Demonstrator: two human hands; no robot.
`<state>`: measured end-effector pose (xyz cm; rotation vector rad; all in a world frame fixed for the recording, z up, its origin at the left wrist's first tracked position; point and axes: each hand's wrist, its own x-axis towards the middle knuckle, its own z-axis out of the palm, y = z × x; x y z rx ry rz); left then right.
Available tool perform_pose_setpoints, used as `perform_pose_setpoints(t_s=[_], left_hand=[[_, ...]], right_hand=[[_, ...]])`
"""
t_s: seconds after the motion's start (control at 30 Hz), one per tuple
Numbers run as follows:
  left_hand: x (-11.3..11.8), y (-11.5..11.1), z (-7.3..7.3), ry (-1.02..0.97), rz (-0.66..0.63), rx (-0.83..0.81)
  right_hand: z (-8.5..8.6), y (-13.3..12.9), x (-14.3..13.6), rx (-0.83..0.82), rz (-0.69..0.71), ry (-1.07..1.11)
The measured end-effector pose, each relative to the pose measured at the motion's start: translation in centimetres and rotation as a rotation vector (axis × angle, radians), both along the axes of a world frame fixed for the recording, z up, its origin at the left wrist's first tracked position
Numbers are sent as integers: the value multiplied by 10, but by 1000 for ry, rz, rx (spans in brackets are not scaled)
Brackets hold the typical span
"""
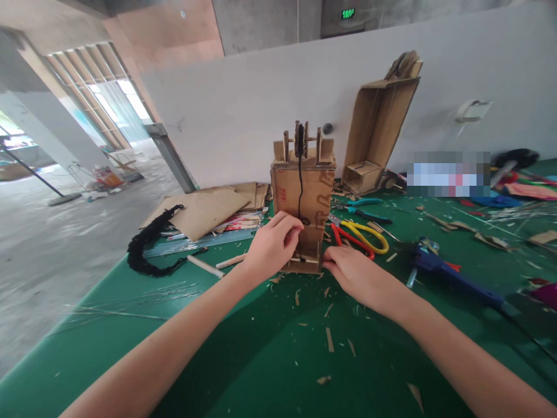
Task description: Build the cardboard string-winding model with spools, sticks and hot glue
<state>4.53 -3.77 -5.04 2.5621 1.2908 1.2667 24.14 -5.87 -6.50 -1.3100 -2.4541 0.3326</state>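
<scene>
An upright cardboard box (289, 188) stands on the green table, with a cardboard pulley wheel (300, 139) on a crosswise stick at its top. Black yarn (301, 188) runs from the wheel down the front and makes a small loop near the middle. My left hand (278, 238) is closed at that loop, its fingertips pinched on the yarn. Lower down, a thin stick crosses the box's open bottom compartment (304, 268). At the right side of that compartment my right hand (348, 271) is closed, fingertips pressed together; what they grip is hidden.
Right of the box lie yellow-handled scissors (369, 235), red-handled pliers (354, 241) and a blue glue gun (456, 278). A second cardboard frame (378, 128) leans by the wall. At left are cardboard sheets (209, 209), a black fuzzy strip (145, 247), sticks and thin wires (130, 310).
</scene>
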Motion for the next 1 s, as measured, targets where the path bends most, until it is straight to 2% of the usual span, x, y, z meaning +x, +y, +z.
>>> perform_pose_setpoints(t_s=[0.3, 0.63, 0.8, 1.0], left_hand=[[-2, 0, -3, 34, 45, 46], [-2, -1, -3, 109, 50, 44], [-2, -2, -5, 140, 51, 55], [-3, -1, -4, 148, 26, 60]], right_hand=[[2, 0, 5, 12, -21, -28], [0, 3, 5, -215, -32, 88], [3, 2, 8, -364, 30, 128], [0, 4, 7, -357, 10, 159]])
